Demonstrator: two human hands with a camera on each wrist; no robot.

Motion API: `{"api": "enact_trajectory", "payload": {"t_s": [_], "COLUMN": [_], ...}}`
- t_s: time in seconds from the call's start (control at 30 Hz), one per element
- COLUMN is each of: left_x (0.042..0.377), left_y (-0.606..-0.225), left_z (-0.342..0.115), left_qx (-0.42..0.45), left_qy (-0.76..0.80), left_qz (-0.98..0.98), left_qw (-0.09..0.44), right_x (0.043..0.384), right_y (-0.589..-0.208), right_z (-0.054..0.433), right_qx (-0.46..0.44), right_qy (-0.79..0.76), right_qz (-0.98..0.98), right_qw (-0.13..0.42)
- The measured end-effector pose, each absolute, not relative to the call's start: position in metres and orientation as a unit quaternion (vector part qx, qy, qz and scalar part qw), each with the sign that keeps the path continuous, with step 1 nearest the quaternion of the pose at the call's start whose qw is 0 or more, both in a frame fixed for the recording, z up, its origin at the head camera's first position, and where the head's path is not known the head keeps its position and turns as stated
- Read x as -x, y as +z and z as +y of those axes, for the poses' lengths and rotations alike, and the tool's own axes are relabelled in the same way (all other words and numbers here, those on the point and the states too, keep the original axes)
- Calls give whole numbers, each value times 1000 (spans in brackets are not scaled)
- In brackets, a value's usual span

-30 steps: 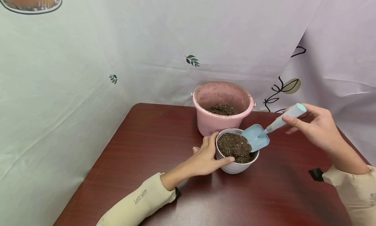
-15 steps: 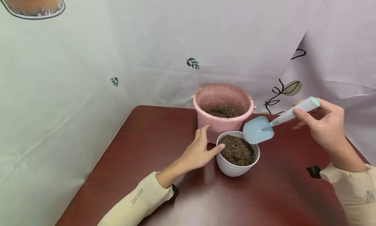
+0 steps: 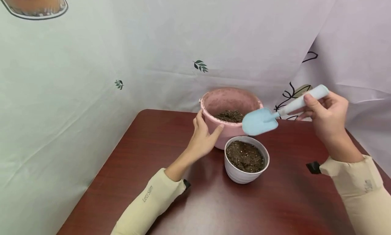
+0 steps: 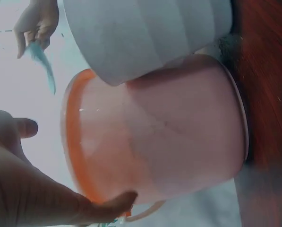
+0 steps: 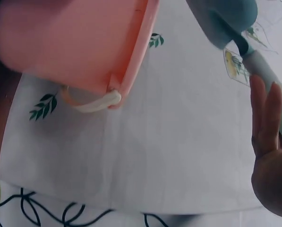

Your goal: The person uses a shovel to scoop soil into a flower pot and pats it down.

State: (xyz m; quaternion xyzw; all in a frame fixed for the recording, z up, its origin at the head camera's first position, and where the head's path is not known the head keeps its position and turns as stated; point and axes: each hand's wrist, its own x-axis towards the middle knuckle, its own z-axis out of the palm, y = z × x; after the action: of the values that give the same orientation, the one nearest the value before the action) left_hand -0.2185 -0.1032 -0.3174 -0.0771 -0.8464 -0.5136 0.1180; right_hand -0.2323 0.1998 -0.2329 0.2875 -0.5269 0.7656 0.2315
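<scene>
In the head view my right hand [image 3: 330, 118] grips the pale handle of a light-blue hand trowel [image 3: 259, 122]. The trowel's blade hangs over the front right rim of a pink bucket [image 3: 227, 135], which has dark soil in the bottom. At the bucket's front left side is my left hand [image 3: 201, 140], thumb and fingers spread near the rim. The left wrist view shows its thumb apart from the bucket and a fingertip close to the handle joint; contact is hard to tell. In front of the bucket stands a white ribbed pot [image 3: 241, 176] nearly full of soil [image 3: 245, 156].
Everything stands on a dark red-brown table [image 3: 146, 153]. Pale printed cloth [image 3: 159, 41] hangs behind and to the left of it. The bucket's wire-and-plastic bail [image 5: 100, 101] hangs at its side in the right wrist view.
My left hand has let go of the white pot and moved back to the bucket's rim. The trowel has lifted out of the pot's soil and shifted up and left toward the bucket.
</scene>
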Motion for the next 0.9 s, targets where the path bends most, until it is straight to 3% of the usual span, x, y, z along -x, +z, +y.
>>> {"api": "enact_trajectory", "payload": {"t_s": [0.33,0.9], "left_x": [241,240], "left_y": [-328,-338], "left_z": [-70,-64], "left_qx": [-22,-4], "left_qy": [-569,-540], "left_qz": [-803,-808], "left_qw": [177,236], "right_x": [276,322], "right_y": [-231,-247], "right_z": [158,103], "right_qx": [-237,-230], "right_qy": [769,634], "right_qz": [-562,-729], "right_qw": [193,117]}}
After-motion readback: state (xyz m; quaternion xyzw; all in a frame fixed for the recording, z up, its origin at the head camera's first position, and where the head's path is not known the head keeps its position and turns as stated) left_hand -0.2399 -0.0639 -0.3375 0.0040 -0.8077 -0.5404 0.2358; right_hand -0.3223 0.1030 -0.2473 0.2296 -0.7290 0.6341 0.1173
